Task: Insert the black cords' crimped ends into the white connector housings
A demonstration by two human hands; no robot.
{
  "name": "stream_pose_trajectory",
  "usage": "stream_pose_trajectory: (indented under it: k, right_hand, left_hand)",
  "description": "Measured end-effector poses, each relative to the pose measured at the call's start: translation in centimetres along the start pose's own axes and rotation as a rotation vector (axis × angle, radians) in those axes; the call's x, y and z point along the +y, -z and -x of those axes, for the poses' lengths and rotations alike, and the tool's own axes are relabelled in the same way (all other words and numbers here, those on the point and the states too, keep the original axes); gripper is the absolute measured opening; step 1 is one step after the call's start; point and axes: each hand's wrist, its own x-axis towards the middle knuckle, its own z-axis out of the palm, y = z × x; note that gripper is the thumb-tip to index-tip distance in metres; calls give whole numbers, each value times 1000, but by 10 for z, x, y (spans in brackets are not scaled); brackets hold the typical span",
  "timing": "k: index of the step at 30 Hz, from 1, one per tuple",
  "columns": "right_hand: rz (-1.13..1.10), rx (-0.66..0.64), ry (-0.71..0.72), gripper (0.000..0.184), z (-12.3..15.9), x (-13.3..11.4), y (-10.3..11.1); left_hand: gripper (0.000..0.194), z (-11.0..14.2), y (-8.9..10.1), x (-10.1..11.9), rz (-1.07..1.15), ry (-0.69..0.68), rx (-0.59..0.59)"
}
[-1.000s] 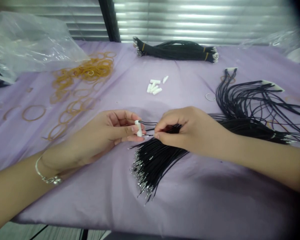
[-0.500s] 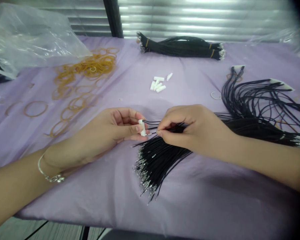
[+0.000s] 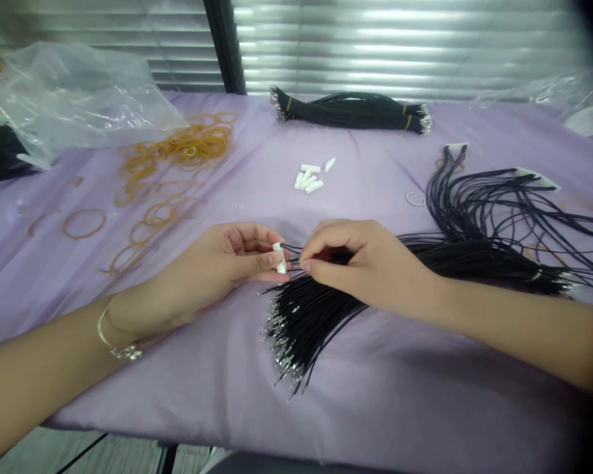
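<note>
Between the thumb and fingers of my left hand [image 3: 232, 257] is a small white connector housing [image 3: 280, 258], held upright. Thin black wires run from its right side toward my right hand [image 3: 356, 257], which pinches a black wire [image 3: 295, 261] close to the housing. The wire's tip is at the housing's lower part; how deep it sits I cannot tell. Under my right hand lies a thick bundle of black wires [image 3: 316, 322], their silvery metal terminals fanned out toward the front left.
Loose white housings [image 3: 308, 179] lie mid-table. Rubber bands [image 3: 192, 141] and a clear plastic bag [image 3: 93, 92] are at left. A tied black wire bundle [image 3: 350, 112] lies at the back; wires with white connectors [image 3: 536, 176] spread at right on the purple tablecloth [image 3: 217, 388].
My right hand has moved slightly left, bringing the pinched wire closer to the housing; its bare metal tip no longer shows. The whole view has shifted a little.
</note>
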Motion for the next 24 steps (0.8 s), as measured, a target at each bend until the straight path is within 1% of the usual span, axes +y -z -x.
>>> stream_pose_trajectory:
  k: [3, 6, 9, 12, 16, 20, 24]
  right_hand:
    - [-49, 17, 0, 9, -1, -1, 3]
    - [9, -3, 3, 8, -1, -1, 4]
    - [77, -25, 36, 7, -1, -1, 4]
    - [88, -45, 64, 7, -1, 0, 3]
    - [89, -27, 97, 8, -1, 2, 1]
    - [130, -21, 69, 8, -1, 3, 0]
    - [150, -26, 27, 9, -1, 2, 0]
  left_hand:
    - [12, 0, 1, 0, 15, 3, -22]
    - [12, 0, 2, 1, 18, 20, -18]
    - [13, 0, 2, 0, -14, 21, -14]
    - [16, 0, 2, -1, -32, 1, -2]
    - [18, 1, 1, 0, -52, -2, 18]
    - [18, 1, -1, 2, -90, -2, 52]
    - [16, 2, -2, 2, -88, 2, 44]
